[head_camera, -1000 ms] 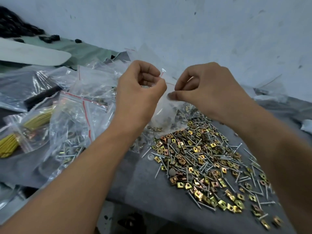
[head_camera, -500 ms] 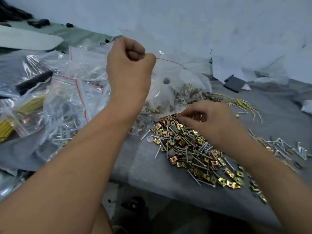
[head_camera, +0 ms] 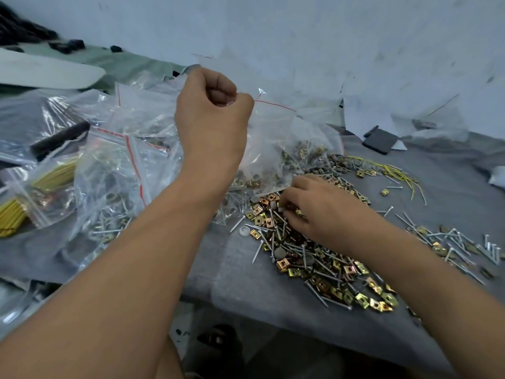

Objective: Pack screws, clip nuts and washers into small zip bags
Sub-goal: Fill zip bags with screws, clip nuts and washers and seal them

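While the table (head_camera: pixel 246 291) edge is lying nearest with bare grey cloth behind it, the right hand (head_camera: pixel 322 212) is curling its fingertips into the heap of clip nuts (head_camera: pixel 322 266) and screws (head_camera: pixel 317 292); whether it has pinched one I cannot tell. Farther back, the left hand (head_camera: pixel 213 119) is pinching the zip bag (head_camera: pixel 273 138) mouth, holding it up over the heap's far edge
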The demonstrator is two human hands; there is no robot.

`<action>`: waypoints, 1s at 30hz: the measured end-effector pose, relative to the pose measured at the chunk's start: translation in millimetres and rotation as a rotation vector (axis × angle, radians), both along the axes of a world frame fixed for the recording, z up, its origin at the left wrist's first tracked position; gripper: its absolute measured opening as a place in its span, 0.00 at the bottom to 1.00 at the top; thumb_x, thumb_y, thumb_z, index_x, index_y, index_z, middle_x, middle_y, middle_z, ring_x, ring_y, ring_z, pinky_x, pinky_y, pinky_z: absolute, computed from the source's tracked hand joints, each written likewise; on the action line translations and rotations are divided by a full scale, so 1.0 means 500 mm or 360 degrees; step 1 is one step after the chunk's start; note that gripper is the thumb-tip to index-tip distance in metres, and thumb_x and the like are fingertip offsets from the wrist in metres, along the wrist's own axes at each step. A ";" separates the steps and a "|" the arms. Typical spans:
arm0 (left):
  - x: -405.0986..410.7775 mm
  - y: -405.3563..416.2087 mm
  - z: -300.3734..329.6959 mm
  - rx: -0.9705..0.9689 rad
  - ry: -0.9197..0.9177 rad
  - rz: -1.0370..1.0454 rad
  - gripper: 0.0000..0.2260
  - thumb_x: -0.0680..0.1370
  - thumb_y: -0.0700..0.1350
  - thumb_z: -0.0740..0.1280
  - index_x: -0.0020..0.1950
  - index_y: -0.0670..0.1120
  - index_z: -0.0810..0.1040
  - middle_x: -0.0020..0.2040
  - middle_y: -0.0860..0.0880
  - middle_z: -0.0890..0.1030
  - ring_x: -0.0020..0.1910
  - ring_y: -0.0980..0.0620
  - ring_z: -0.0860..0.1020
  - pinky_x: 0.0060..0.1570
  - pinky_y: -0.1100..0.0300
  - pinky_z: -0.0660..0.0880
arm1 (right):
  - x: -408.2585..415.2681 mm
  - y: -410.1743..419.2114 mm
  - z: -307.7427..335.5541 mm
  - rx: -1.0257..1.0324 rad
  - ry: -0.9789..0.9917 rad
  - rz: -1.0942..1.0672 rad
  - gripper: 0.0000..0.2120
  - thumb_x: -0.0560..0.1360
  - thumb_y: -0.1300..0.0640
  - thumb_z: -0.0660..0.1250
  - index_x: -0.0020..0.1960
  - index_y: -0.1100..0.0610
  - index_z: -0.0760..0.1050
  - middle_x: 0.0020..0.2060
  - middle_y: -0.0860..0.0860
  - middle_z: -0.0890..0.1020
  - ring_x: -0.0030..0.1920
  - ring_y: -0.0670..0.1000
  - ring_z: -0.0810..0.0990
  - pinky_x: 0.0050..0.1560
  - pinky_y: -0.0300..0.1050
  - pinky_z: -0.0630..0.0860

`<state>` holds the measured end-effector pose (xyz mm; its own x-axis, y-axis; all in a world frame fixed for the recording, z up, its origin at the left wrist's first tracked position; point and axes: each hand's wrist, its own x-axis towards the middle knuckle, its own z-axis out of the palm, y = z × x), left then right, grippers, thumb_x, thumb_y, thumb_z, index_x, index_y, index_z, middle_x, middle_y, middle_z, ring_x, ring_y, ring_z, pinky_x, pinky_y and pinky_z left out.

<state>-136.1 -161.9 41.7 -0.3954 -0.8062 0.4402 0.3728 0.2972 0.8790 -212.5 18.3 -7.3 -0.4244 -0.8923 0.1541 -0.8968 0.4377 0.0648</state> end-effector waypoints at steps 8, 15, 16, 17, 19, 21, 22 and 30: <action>0.003 -0.007 -0.002 0.0007 -0.0018 -0.0023 0.07 0.73 0.36 0.71 0.46 0.47 0.76 0.36 0.54 0.75 0.34 0.55 0.72 0.39 0.59 0.70 | 0.009 -0.011 -0.003 0.0006 0.0005 -0.0113 0.10 0.83 0.48 0.65 0.59 0.50 0.79 0.51 0.48 0.80 0.52 0.51 0.77 0.53 0.45 0.73; -0.003 0.005 -0.006 -0.0017 -0.0026 -0.0131 0.06 0.74 0.37 0.72 0.47 0.47 0.79 0.37 0.54 0.77 0.36 0.57 0.74 0.39 0.61 0.72 | 0.003 0.013 0.097 -0.1348 -0.0947 0.0031 0.05 0.79 0.55 0.73 0.55 0.49 0.83 0.45 0.43 0.87 0.45 0.41 0.84 0.47 0.34 0.80; -0.004 0.007 -0.007 -0.0035 -0.0032 -0.0164 0.06 0.74 0.37 0.72 0.47 0.47 0.80 0.37 0.54 0.78 0.35 0.57 0.75 0.38 0.62 0.72 | 0.002 0.006 0.118 -0.1518 -0.0930 0.0120 0.06 0.79 0.56 0.73 0.56 0.51 0.84 0.45 0.44 0.88 0.45 0.41 0.85 0.47 0.33 0.79; -0.005 0.010 -0.007 -0.0050 -0.0037 -0.0192 0.06 0.74 0.37 0.73 0.46 0.47 0.80 0.36 0.54 0.78 0.34 0.57 0.75 0.38 0.63 0.72 | 0.001 -0.005 0.135 -0.1633 -0.0905 0.0178 0.07 0.79 0.57 0.73 0.57 0.53 0.84 0.45 0.46 0.88 0.46 0.43 0.86 0.47 0.33 0.79; -0.006 0.013 -0.008 -0.0057 -0.0031 -0.0219 0.06 0.74 0.36 0.73 0.46 0.47 0.80 0.36 0.54 0.79 0.34 0.57 0.76 0.36 0.64 0.73 | -0.001 -0.031 0.156 -0.1676 -0.0830 0.0205 0.06 0.79 0.58 0.74 0.56 0.55 0.85 0.44 0.46 0.88 0.46 0.44 0.87 0.47 0.35 0.80; -0.006 0.016 -0.006 -0.0063 -0.0007 -0.0221 0.07 0.74 0.35 0.73 0.45 0.47 0.80 0.36 0.53 0.79 0.34 0.58 0.76 0.36 0.65 0.73 | -0.006 -0.051 0.164 -0.1555 -0.0759 0.0176 0.06 0.78 0.58 0.75 0.55 0.55 0.85 0.43 0.45 0.88 0.46 0.44 0.87 0.50 0.38 0.82; -0.007 0.017 -0.004 -0.0076 0.0005 -0.0214 0.08 0.74 0.35 0.73 0.45 0.47 0.80 0.37 0.53 0.79 0.35 0.58 0.76 0.36 0.66 0.73 | -0.010 -0.057 0.165 -0.1457 -0.0700 0.0156 0.05 0.78 0.58 0.75 0.54 0.54 0.85 0.42 0.44 0.88 0.46 0.44 0.87 0.51 0.40 0.82; -0.012 0.017 -0.005 -0.0216 0.0001 -0.0222 0.08 0.73 0.36 0.73 0.45 0.48 0.80 0.39 0.55 0.81 0.38 0.59 0.78 0.39 0.68 0.75 | -0.023 -0.070 0.159 -0.1118 -0.0491 -0.0133 0.02 0.78 0.49 0.75 0.47 0.46 0.86 0.37 0.38 0.86 0.40 0.40 0.83 0.42 0.35 0.76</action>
